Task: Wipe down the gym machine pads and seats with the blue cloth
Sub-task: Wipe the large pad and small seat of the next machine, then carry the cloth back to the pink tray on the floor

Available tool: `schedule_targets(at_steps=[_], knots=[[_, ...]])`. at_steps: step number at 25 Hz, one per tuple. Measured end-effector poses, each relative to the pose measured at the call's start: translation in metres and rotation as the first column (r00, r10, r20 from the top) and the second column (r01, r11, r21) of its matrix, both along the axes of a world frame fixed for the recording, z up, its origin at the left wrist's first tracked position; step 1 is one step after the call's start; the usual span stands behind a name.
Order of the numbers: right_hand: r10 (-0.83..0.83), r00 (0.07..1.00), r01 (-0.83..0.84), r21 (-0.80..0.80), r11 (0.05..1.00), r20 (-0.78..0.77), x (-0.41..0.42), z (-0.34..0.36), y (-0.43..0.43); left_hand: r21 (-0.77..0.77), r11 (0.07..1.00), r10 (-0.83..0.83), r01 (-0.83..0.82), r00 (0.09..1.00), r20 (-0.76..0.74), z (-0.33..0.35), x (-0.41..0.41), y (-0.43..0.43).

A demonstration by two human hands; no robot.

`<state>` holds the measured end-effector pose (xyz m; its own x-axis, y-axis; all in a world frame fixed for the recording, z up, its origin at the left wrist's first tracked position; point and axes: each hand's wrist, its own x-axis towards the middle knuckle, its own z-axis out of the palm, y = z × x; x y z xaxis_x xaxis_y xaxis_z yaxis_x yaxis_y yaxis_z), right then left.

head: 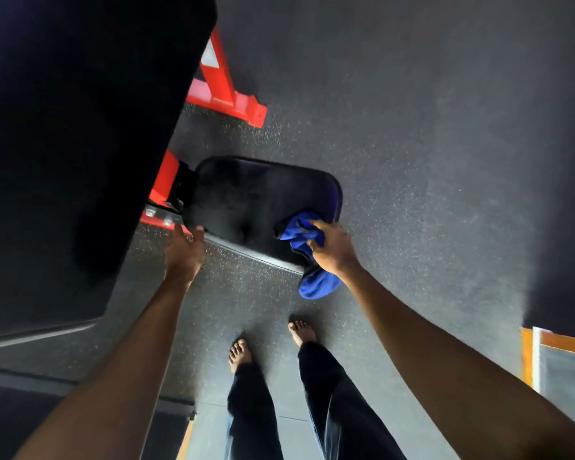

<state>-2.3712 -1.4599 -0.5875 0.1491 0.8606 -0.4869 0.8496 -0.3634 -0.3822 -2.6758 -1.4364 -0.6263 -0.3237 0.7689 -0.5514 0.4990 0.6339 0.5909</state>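
**A:** Head camera, looking straight down. Where is the blue cloth (316,282)?

**B:** It is bunched in the right hand (332,249), whose fingers are curled round it. It sits on the near right corner of the black seat (246,197). One fold hangs over the seat's near edge, below the wrist.

**A:** And the left hand (185,252)?

**B:** It is at the seat's near left corner, with its fingertips touching the edge. I cannot tell whether they curl round it.

**A:** What lies around the seat?

**B:** A big black pad (80,127) fills the upper left, tilted. A red frame (221,88) shows past its edge, and more red metal meets the seat's left end. Underneath is a dark speckled floor (429,144). The person's bare feet (240,355) stand on it near the seat, below dark trousers (253,410).
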Motion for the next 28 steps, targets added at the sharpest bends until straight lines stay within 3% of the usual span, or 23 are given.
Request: schedule_targets(at_steps=[5,11,17,28], knots=[[-0.208,0.976,0.207,-0.027,0.978,-0.061,0.042,0.086,-0.015,0.085,0.985,-0.16,0.153,0.983,0.091,0.1,0.011,0.015],[-0.428,0.89,0.439,0.036,0.898,-0.159,0.121,0.185,-0.014,0.172,0.923,-0.361,0.344,0.929,0.082,0.215,0.058,0.04],[-0.553,0.754,0.628,0.144,0.765,-0.355,0.216,0.288,-0.014,0.269,0.787,-0.569,0.555,0.822,-0.03,0.311,0.145,0.088],[-0.688,0.597,0.802,0.347,0.487,-0.413,0.399,0.428,-0.031,0.482,0.493,-0.773,0.724,0.619,-0.139,0.465,0.365,0.205]])
